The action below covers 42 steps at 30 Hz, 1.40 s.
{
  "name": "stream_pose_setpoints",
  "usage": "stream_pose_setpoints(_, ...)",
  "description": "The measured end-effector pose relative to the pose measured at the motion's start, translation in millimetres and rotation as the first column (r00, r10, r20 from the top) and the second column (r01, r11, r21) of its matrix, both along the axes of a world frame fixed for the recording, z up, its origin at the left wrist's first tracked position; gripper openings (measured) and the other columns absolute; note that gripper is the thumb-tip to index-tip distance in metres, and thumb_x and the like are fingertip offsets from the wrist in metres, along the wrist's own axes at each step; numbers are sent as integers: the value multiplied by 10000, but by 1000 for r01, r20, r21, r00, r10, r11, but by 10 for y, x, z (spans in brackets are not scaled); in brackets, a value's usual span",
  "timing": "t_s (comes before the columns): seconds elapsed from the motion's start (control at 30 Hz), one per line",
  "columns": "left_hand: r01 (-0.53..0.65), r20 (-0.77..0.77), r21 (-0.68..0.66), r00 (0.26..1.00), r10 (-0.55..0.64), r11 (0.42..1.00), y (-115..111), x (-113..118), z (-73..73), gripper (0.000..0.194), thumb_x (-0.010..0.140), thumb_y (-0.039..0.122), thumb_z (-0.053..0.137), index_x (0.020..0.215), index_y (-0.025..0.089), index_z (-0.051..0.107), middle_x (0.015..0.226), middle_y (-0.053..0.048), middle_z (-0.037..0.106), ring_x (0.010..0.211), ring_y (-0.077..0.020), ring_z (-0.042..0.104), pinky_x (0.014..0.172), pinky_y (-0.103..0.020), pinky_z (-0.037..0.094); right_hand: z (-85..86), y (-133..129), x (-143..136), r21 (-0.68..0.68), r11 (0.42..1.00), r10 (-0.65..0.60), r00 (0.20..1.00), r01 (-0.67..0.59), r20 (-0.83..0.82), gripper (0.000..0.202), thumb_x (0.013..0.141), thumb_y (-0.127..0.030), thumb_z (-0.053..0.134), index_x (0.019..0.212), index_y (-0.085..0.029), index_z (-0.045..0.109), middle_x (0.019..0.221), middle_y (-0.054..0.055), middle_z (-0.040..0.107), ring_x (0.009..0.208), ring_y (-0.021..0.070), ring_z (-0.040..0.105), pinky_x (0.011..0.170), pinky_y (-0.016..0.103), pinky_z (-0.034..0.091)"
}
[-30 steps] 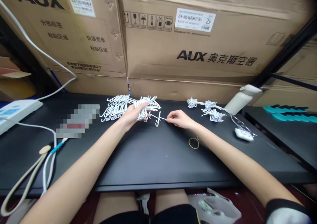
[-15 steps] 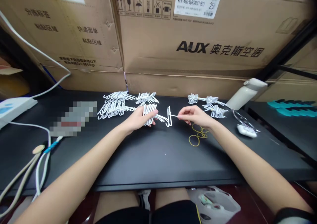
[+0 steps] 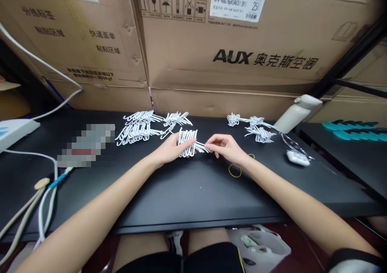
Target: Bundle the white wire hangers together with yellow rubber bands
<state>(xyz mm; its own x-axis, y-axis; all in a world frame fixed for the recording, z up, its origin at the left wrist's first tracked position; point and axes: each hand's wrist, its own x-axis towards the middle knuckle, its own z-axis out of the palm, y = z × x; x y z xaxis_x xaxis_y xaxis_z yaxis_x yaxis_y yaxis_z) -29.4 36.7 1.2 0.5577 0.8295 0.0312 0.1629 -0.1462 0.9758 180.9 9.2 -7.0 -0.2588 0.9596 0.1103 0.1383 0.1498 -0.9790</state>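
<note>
My left hand point(image 3: 173, 148) is closed round a row of white wire hooks point(image 3: 188, 144), their bent ends lined up and their straight stems pointing right. My right hand point(image 3: 225, 147) pinches at the tips of those stems, thumb against fingers. Which stem it grips is too small to tell. Behind my left hand lie more white hooks in loose piles point(image 3: 137, 130), with a smaller pile point(image 3: 177, 119) beside them. Yellow rubber bands point(image 3: 235, 170) lie by my right wrist, partly hidden by the forearm.
Bundled white hooks point(image 3: 260, 134) lie at the back right, near a leaning white bottle point(image 3: 298, 114) and a small white case point(image 3: 298, 158). Cardboard boxes point(image 3: 229, 75) stand along the back. Cables point(image 3: 45, 208) and a blurred-out object point(image 3: 87, 146) are at the left.
My right hand has moved left, bringing a single white hook from apart into the row in my left hand. The camera view has shifted slightly.
</note>
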Motion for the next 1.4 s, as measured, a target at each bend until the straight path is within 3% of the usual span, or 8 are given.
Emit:
stream_pose_setpoints(0.3,-94,50,-61,994,97,994,-5,9,10,352,695,423,715,889,146,615,735,-40,690,672,-181,664,574,-259,526,-6,-28,-86,-160,987,-28,996,13,-87,309,630,-401,763,706,-129,638,597,13,617,516,100,572,427,195,444)
stream_pose_setpoints(0.47,-320,256,-204,895,366,925,101,-98,178,311,714,340,706,937,135,634,851,-65,688,647,-164,664,508,-236,532,-32,160,-134,-178,981,-103,986,79,-129,362,757,-501,627,819,-145,637,816,82,684,545,95,585,441,198,460)
stream_pose_setpoints(0.57,-463,339,-287,770,541,839,181,-181,244,241,737,290,680,913,133,629,892,-77,686,647,-149,663,497,-217,530,-100,352,-238,-61,996,-65,995,70,79,275,747,-406,647,834,-145,640,789,65,673,554,107,574,442,206,446)
stream_pose_setpoints(0.67,-530,353,-313,706,614,789,233,-225,241,215,730,268,684,881,131,618,920,-91,685,663,-156,671,499,-216,533,-175,531,-384,233,973,-94,927,7,363,169,753,-298,636,828,-150,666,731,31,649,540,97,529,504,218,421)
stream_pose_setpoints(0.8,-531,330,-316,716,615,786,265,-235,184,222,725,275,688,878,133,614,904,-93,686,690,-175,682,503,-224,537,-183,649,-508,414,906,-184,805,-83,564,88,753,-212,626,754,-140,677,783,39,647,582,91,511,590,227,403)
stream_pose_setpoints(1.07,-471,220,-185,836,503,863,255,-192,58,293,716,329,696,933,146,622,953,-90,682,698,-176,684,540,-238,543,-66,483,-31,47,995,58,881,-91,470,212,721,-334,657,717,-122,672,530,-15,560,430,70,445,428,207,352)
stream_pose_setpoints(1.2,-380,141,-159,905,402,911,191,-119,-26,320,713,360,701,919,137,601,879,-83,679,718,-190,685,578,-261,542,-27,390,303,-50,996,80,956,-68,282,281,645,-383,731,705,-115,672,552,-3,573,459,74,469,420,207,392)
stream_pose_setpoints(1.4,-223,45,-88,973,227,971,120,-50,-109,378,731,421,677,978,149,589,860,-61,680,767,-200,682,634,-279,530,86,324,461,-129,977,201,946,-172,255,273,614,-375,769,694,-123,700,534,-12,570,502,83,498,472,224,440)
